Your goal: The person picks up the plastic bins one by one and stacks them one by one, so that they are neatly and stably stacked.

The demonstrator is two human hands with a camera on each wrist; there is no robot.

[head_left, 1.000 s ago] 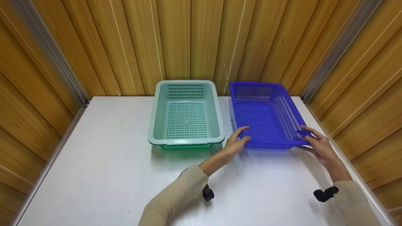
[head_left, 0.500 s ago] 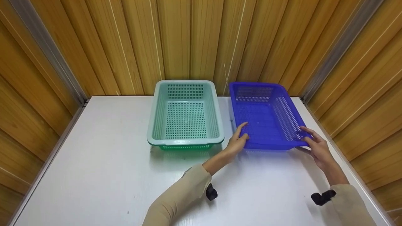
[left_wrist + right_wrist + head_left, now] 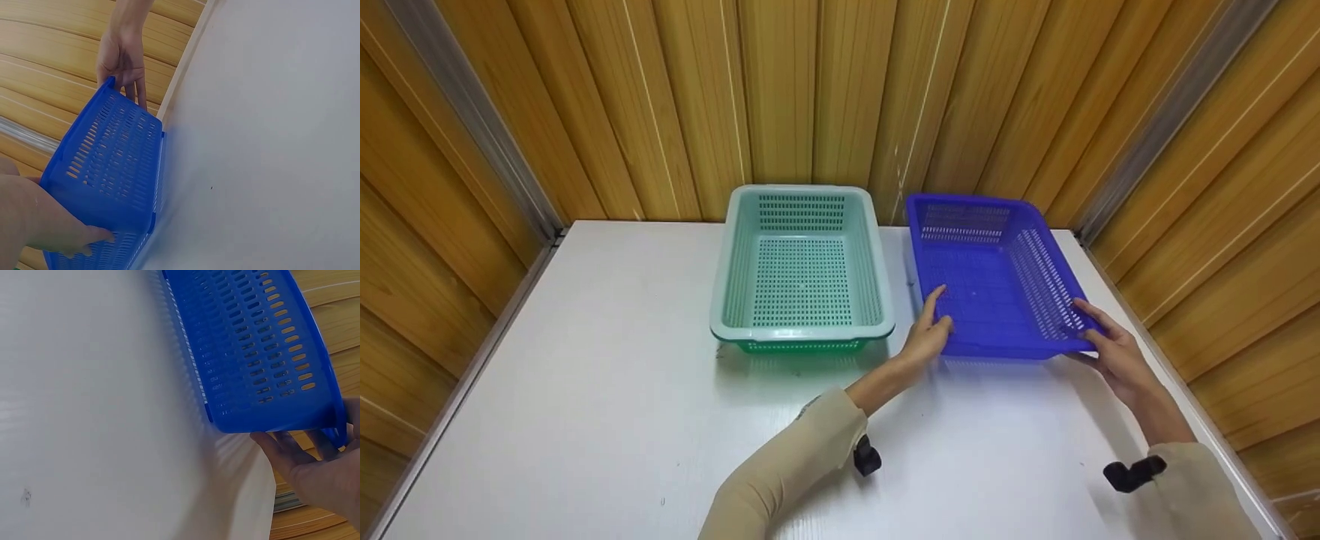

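Observation:
A blue slotted plastic basket stands at the back right of the white table, with nothing in it. My left hand grips its near left corner, thumb and index finger over the rim, other fingers against the outer wall in the left wrist view. At the near right corner my right hand grips the rim, its fingers spread along the outside, as the right wrist view shows. To the left of the blue basket sits a pale green basket, nested in a darker green basket that shows only below its rim.
Wood-patterned panels rise behind the table and along both sides. A narrow strip of tabletop separates the green baskets from the blue one. Black wrist devices stick out from both sleeves.
The left index finger has straightened a little and slid slightly forward along the rim. The right hand keeps its grip, and the baskets hold their places while the view shifts slightly.

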